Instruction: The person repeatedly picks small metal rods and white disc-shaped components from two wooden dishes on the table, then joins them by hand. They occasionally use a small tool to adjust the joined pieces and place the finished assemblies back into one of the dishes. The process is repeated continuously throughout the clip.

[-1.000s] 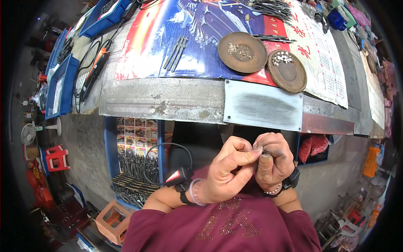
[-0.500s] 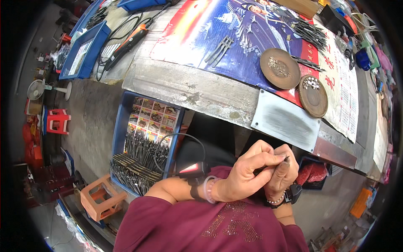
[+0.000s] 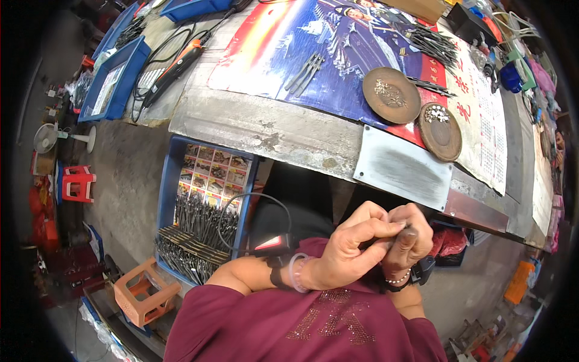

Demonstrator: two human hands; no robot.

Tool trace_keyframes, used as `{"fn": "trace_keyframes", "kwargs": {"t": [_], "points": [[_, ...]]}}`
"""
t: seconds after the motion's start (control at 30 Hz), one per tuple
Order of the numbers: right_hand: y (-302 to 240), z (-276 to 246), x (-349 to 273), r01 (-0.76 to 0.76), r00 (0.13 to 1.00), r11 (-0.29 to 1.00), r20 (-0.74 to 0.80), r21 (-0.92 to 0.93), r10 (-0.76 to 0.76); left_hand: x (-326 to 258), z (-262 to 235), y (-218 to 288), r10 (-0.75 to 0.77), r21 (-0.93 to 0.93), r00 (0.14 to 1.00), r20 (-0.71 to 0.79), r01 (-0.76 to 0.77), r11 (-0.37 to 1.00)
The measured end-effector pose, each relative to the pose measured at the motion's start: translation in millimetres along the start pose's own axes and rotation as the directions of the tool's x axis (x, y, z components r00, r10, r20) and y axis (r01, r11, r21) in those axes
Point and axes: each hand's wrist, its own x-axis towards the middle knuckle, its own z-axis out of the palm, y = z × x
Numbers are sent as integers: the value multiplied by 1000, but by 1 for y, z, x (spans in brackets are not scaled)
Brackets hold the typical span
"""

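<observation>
— Pinching it that tightly, were both hands on the same piece?

— They were. The left hand (image 3: 350, 250) was curled shut with its fingertips pressed onto a small dark metal part (image 3: 386, 241), and the right hand (image 3: 410, 238) was closed against it from the other side — the part sat between them, held low before the near edge of the workbench (image 3: 265, 127). What kind of part it was, I couldn't tell. I'd judge steady, even pressure with the wrists braced close to the body served best.

— And the printed things?

— A big blue-and-red poster (image 3: 313, 54) covered the bench's middle, a white calendar sheet (image 3: 482, 120) lay toward its right edge, and a blue crate (image 3: 166, 199) below the near edge was lined with a grid of small coloured picture labels (image 3: 211, 169).
</observation>
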Motion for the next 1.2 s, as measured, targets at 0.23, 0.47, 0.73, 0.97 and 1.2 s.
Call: {"fn": "trace_keyframes", "kwargs": {"t": [0.23,0.47,0.73,0.97,1.2], "points": [[-9,-4,-2,-175,982,983,82,61,170,4,-1,0,-6,148,997,-78,17,989],[-8,-17,-10,-419,908,884,100,206,407,4,-10,-3,-286,-398,958,-3,261,879],[-14,-23,-6,-513,843,778,42,363,537,8,-11,-4,-295,-388,955,38,286,876],[-22,-32,-7,-496,867,786,162,370,471,10,-5,-3,-398,-401,917,17,371,838],[-11,-35,-4,-260,958,960,155,101,243,9,-9,-5,-403,-355,901,159,433,829]]}}
